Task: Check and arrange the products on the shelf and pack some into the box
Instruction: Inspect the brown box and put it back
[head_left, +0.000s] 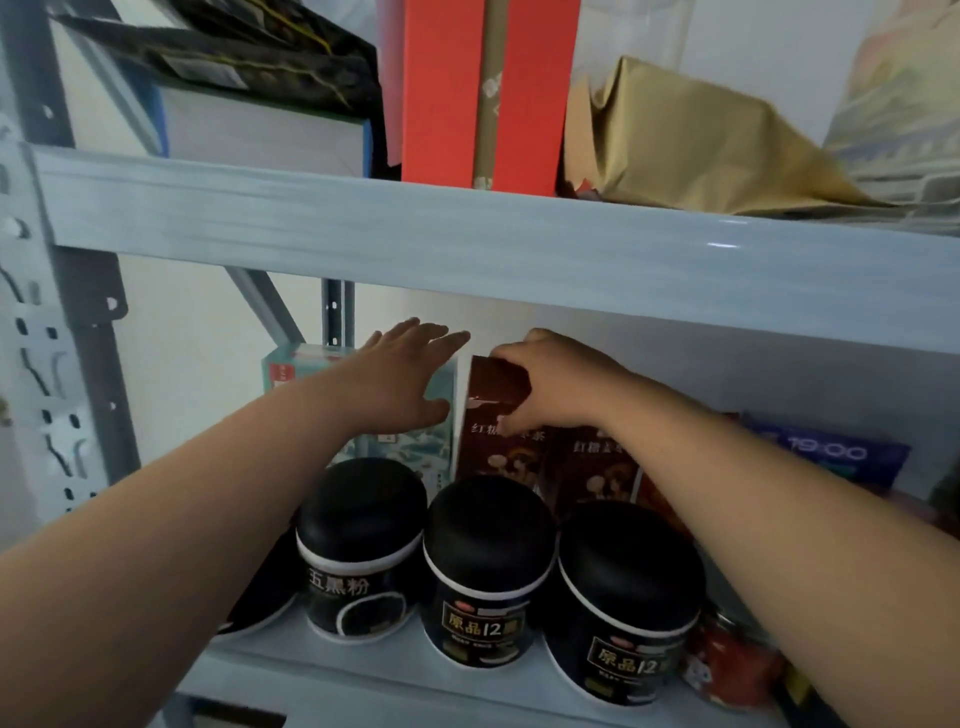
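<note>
Brown box (488, 415) is standing upright at the shelf (311, 670) back, mid-frame; right hand (561, 384) is gripping its top corner, while left hand (410, 374), fingers straight, is pressing the neighbouring teal box (296, 369).

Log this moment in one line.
left hand: flat on teal box | right hand: grips brown box top | black jars: upright in front

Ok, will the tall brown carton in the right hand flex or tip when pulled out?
Probably stiff: the tall brown carton keeps straight edges under the right hand. Tall and narrow, so it may tip once free. It likely must clear the black-lidded jars standing in front.
</note>
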